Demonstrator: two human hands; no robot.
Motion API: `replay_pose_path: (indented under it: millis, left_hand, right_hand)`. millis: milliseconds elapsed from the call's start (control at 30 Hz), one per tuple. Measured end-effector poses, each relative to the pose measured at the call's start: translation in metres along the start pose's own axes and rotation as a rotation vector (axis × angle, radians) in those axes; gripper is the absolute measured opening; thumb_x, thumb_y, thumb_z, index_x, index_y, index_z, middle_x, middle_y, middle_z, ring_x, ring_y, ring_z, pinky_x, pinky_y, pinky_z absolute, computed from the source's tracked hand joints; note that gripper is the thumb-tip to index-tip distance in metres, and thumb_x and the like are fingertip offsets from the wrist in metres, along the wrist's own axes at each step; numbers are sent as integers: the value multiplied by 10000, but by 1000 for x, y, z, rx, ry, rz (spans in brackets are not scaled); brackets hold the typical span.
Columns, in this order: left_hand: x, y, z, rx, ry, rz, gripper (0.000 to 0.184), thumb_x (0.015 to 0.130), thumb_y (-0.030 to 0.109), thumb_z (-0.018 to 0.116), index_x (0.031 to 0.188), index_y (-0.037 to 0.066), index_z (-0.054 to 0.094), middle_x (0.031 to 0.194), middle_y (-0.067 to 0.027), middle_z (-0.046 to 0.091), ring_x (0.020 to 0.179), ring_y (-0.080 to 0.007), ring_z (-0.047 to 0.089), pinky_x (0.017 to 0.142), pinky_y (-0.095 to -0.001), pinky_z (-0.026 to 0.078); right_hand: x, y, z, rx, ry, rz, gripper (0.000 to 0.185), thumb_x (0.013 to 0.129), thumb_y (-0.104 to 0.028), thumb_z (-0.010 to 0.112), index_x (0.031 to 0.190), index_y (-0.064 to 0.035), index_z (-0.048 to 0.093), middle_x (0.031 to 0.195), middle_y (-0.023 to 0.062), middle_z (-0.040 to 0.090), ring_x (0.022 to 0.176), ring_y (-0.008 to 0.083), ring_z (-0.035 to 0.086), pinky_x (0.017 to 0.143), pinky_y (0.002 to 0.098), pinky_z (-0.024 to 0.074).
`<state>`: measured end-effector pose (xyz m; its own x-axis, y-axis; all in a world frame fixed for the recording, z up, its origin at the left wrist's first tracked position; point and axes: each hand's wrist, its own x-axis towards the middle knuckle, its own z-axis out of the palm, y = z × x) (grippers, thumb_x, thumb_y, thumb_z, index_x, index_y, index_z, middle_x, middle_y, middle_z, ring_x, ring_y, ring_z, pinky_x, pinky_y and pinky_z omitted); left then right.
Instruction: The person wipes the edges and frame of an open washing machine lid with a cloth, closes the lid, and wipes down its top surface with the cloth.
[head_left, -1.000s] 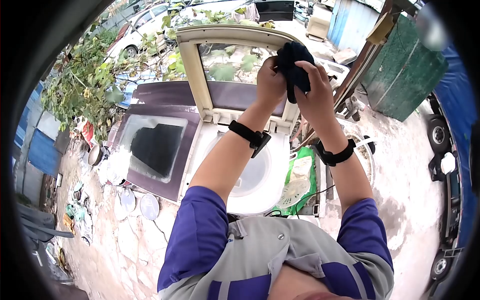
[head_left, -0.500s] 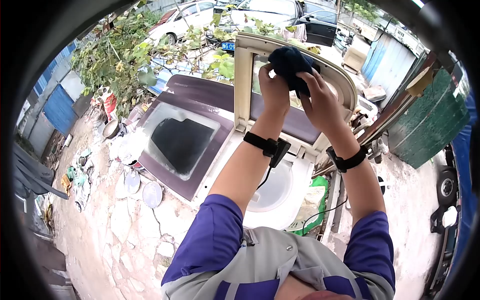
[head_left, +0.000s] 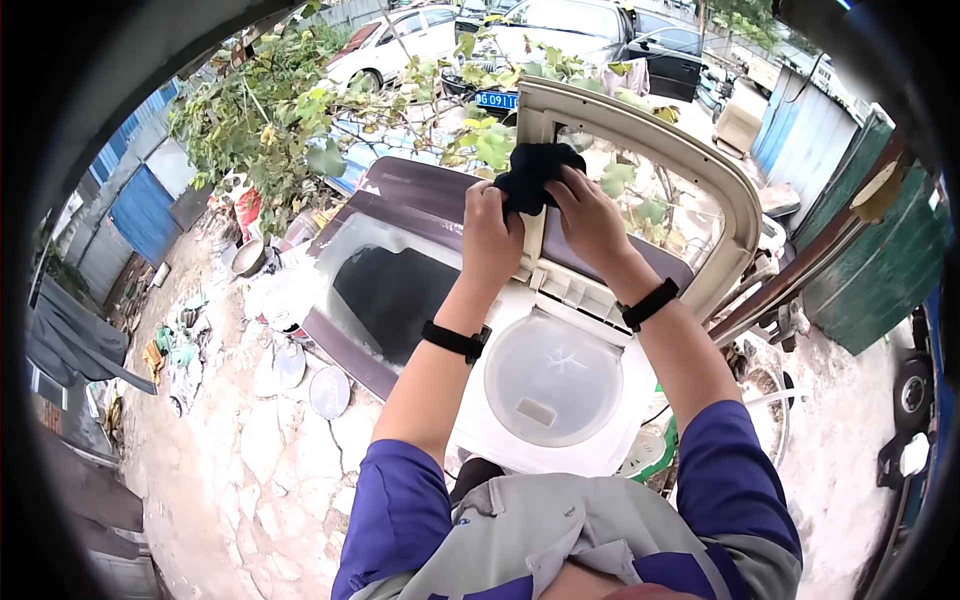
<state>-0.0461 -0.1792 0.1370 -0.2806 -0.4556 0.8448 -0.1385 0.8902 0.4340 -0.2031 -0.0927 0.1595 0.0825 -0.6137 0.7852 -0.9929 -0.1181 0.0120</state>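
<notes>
Both of my hands grip a bunched dark cloth (head_left: pixel 538 180) near the left edge of a raised, cream-framed lid (head_left: pixel 740 200) with a see-through window. My left hand (head_left: pixel 490 240) holds the cloth's left side, its fingers curled. On the right side, my right hand (head_left: pixel 597 225) presses its fingers into the folds. Under my forearms stands a twin-tub washing machine; its round translucent inner cover (head_left: pixel 560 400) is shut. Left of that lies the closed purple-framed lid (head_left: pixel 420 190), with a dark area behind its window. The cloth hides part of the lid's frame.
Leafy vines (head_left: pixel 270 130) hang behind the machine, with a white car (head_left: pixel 395 45) and a dark car beyond. Green metal sheeting (head_left: pixel 880 250) leans at the right. Cracked paving and scattered debris lie at the left. A green basket (head_left: pixel 655 455) sits beside the machine.
Both hands and the cloth have moved down and left, from across the raised lid's window to its left frame edge. The camera view has shifted, showing more of the round cover.
</notes>
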Motion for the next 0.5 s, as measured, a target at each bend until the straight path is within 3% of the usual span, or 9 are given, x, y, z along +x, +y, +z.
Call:
replay_pose_path:
  millis: [133,233,267,367,500]
  left_hand:
    - [-30,-7,-11,48,-508,-222,244,797,44,582,1018,-23,503,1076,-239,526,952,-479,558,802,-507,482]
    - [-43,-9,-23,70,-631,-346,190,795,76,565,947,-38,547,944,-266,598,898,-468,586,793,-510,485]
    - [-45,-8,-27,63,-669,-400,180,791,76,563,926,-43,555,920,-271,609,887,-466,591,789,-510,486]
    - [-51,-1,-35,141,-617,-377,205,811,115,560,928,-53,564,905,-277,626,910,-449,597,803,-485,485]
    - [-52,1,-27,198,-565,-311,237,864,153,545,1006,-37,550,980,-272,622,953,-442,590,831,-485,480]
  right_hand:
    - [-41,-6,30,88,-111,37,439,741,43,638,1153,-92,567,1257,163,524,1182,357,532,979,404,469]
    - [-62,-22,35,167,-191,125,391,754,43,630,1112,-99,558,1259,166,535,1152,364,542,891,415,512]
    - [-63,-27,35,306,-343,260,383,757,40,640,1105,-92,552,1226,169,548,1088,387,562,865,437,510]
    - [-74,-36,56,485,-357,441,339,798,-8,657,1119,-43,552,1077,213,626,1017,422,593,851,453,502]
    - [-72,-38,99,540,-274,806,286,870,-89,633,1129,25,598,1038,250,673,1000,432,625,858,432,506]
